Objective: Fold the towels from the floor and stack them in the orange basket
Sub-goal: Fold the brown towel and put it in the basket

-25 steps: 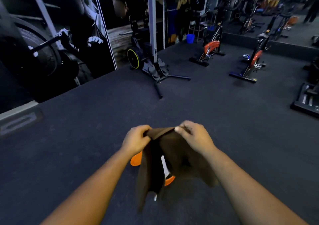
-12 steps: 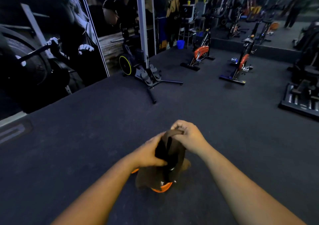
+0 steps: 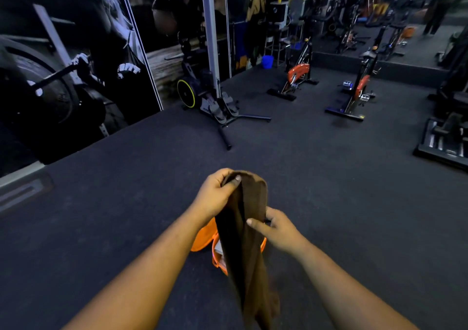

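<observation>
A brown towel hangs in a long narrow fold in front of me. My left hand grips its top end, fingers curled over the fold. My right hand pinches the towel lower down, about a third of the way along its length. Below and behind the towel, the orange basket sits on the dark floor, mostly hidden by the cloth; something pale shows inside it.
Dark gym carpet spreads all around. A rowing machine stands ahead by a metal post, two orange exercise bikes sit further back, and a black machine base lies at the right. A mural wall runs along the left.
The towel has gone from spread between both hands to a long hanging fold. My left hand now holds the top end, and my right hand has slid down the cloth.
</observation>
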The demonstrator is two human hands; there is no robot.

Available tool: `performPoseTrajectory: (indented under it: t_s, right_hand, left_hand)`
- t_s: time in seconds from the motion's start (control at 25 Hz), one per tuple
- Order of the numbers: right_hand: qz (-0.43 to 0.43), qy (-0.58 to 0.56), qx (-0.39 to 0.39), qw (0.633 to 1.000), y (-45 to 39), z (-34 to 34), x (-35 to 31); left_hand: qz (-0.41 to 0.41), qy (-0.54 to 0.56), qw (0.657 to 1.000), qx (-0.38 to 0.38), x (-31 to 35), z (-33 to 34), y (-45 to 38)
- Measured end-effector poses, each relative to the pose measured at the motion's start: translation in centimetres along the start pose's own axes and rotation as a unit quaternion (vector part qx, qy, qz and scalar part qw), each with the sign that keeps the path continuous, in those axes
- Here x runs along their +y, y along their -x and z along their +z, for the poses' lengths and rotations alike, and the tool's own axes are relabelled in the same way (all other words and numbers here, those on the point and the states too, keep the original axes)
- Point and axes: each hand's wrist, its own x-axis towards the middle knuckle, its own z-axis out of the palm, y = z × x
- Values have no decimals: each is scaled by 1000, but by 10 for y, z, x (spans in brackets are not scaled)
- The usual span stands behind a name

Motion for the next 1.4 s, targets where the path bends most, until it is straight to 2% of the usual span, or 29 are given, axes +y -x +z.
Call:
performPoseTrajectory:
  t_s: [0.08,0.12,0.2,0.28,0.36,0.48,0.56,0.64,0.68,0.76,0.84,0.92,1.0,1.08,1.12,1.2,1.32,1.4]
  right_hand:
    - [25,-3,102,994,4,0,6]
    - [41,18,143,989,4,-2,9]
    - [58,70,185,978,3,-8,4]
    - [42,93,153,983,-3,-11,-8]
    - [6,76,90,993,-4,-9,-18]
    - [-26,96,86,991,2,-12,-19]
    - [-22,226,93,969,8,-20,-11]
    - [13,375,75,924,14,-24,5]
    - [48,413,70,907,17,-27,14]
    - [138,407,95,898,23,-37,28]
    - [208,348,148,902,28,-50,37]
    - [184,300,157,923,24,-55,38]
    - [89,229,99,964,13,-44,20]
    - [-10,142,18,990,1,-26,-6]
    - [-35,108,-9,993,-4,-21,-16]
    - [-40,115,-14,992,-8,-24,-19]
    - [14,181,24,983,8,-43,7]
    - [23,32,109,993,22,-47,15]
  left_hand:
    - [-24,-75,997,10,-17,-5,2]
    - [-38,-101,994,-9,-26,-8,5]
    - [-46,-105,989,-96,-36,-10,13]
    - [-41,-71,982,-172,-31,-3,22]
    - [-37,-16,985,-168,-25,3,24]
    - [-39,74,992,-90,-18,0,25]
    - [-34,112,993,-2,-11,-6,24]
    - [-24,143,987,74,-2,-10,24]
    - [-29,159,980,114,0,-12,22]
    - [-67,182,961,195,-7,-19,15]
    - [-95,153,955,235,-26,-29,10]
    - [-90,28,978,188,-46,-29,9]
    - [-57,-97,993,20,-58,-11,13]
    - [-21,-196,967,-164,-54,14,18]
    - [1,-233,951,-205,-51,23,20]
    - [32,-287,940,-181,-53,25,17]
    - [-11,-238,967,-91,-66,0,15]
    - [-33,-194,978,-70,-74,-13,16]
